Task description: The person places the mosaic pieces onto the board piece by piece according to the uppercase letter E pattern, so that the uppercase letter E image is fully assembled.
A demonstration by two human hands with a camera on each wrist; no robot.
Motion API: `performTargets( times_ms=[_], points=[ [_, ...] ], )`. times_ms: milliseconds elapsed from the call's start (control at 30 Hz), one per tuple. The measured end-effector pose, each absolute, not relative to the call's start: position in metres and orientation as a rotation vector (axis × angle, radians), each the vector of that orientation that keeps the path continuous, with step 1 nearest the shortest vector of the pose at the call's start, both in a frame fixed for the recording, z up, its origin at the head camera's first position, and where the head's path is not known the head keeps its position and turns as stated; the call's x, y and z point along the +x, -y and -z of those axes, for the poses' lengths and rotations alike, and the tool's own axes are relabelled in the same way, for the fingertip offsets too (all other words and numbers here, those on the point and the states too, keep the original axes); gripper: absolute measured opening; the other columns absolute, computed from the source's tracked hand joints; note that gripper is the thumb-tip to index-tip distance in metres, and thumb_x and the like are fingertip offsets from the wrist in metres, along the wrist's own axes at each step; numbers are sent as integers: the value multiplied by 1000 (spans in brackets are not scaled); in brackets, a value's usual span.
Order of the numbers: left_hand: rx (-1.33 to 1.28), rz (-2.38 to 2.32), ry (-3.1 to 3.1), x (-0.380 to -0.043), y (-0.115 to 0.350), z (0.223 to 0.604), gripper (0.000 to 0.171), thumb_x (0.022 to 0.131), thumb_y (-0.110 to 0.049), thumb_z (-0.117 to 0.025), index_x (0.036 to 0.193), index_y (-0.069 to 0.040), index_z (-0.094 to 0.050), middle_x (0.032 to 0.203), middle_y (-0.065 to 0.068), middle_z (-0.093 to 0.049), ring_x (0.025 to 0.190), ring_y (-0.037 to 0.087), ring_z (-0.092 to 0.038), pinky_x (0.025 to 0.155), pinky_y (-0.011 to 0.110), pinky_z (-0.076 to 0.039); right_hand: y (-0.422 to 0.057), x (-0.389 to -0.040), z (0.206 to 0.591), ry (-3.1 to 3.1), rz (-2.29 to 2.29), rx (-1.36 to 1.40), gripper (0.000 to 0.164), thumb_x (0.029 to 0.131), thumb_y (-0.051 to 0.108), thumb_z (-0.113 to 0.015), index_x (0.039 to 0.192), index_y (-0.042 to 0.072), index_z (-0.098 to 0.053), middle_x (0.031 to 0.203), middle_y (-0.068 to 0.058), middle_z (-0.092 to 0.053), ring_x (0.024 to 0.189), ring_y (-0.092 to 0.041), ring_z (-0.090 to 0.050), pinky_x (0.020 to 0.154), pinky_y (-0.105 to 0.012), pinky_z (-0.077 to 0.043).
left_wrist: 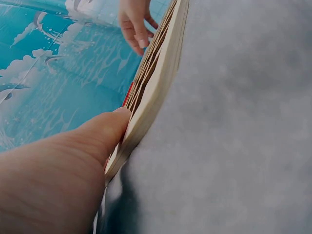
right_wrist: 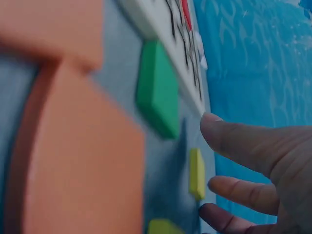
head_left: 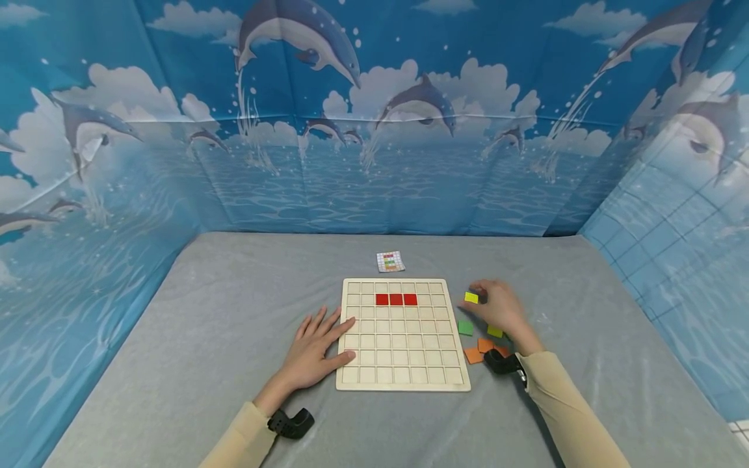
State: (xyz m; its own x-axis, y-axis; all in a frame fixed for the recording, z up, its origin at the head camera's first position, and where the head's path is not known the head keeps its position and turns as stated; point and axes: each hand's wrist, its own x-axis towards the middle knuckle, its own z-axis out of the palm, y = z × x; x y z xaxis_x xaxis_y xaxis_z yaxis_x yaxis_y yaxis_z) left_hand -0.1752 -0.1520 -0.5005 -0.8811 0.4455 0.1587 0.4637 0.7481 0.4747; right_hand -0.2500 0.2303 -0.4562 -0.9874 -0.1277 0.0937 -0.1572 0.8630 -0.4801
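Left hand [head_left: 314,351], lower left of centre: fingers spread, resting on gridded board [head_left: 409,342] bearing 3 red tiles [head_left: 396,299]. Right hand [head_left: 500,309], right of centre: fingers parted about 1 yellow tile [head_left: 471,298]; contact unclear.

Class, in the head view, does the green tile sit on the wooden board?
No, the green tile lies on the grey cloth, to the right of the wooden board.

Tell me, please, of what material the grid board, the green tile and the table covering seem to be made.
Grid board: probably wood, pale and matt, with fine lines along its edge.
Green tile: painted wood or plastic, smooth and evenly coloured; I cannot tell which.
Table covering: likely fabric, matt grey with soft wrinkles.
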Motion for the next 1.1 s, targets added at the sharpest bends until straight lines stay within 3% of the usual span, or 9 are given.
performTargets(
  times_ms=[133, 500, 833, 1100],
  points=[
    [-758, 815, 2900, -175, 152, 500, 64, 93, -53, -52, 148, -24, -37, 155, 6, -21, 143, 30, -6, 110, 52, -2, -234, -252, 459, 3019, -702, 219, 49, 85, 31, -73, 115, -6, -64, 98, -19, -60, 91, -35, -51, 75, -49, -43],
    [-753, 811, 2899, -174, 152, 499, 64, 93, -53, -51, 148, -23, -38, 155, 7, -22, 143, 31, -6, 109, 54, -2, -233, -251, 457, 3056, -675, 199, 28, 83, 22, -75, 101, 2, -68, 77, -5, -57, 75, -26, -45, 62, -39, -37],
    [-755, 813, 2906, -174, 152, 499, 64, 93, -54, -50, 148, -25, -36, 155, 6, -21, 143, 30, -6, 110, 52, -2, -235, -247, 458, 3028, -675, 239, 26, 79, 21, -79, 93, 3, -65, 84, -8, -60, 81, -29, -49, 69, -44, -40],
    [-758, 816, 2905, -174, 152, 498, 64, 93, -54, -51, 148, -24, -37, 155, 6, -21, 143, 30, -6, 110, 53, -2, -234, -245, 458, 3036, -708, 202, 27, 80, 22, -77, 93, 5, -61, 84, -8, -58, 79, -28, -47, 65, -41, -39]
  ],
)
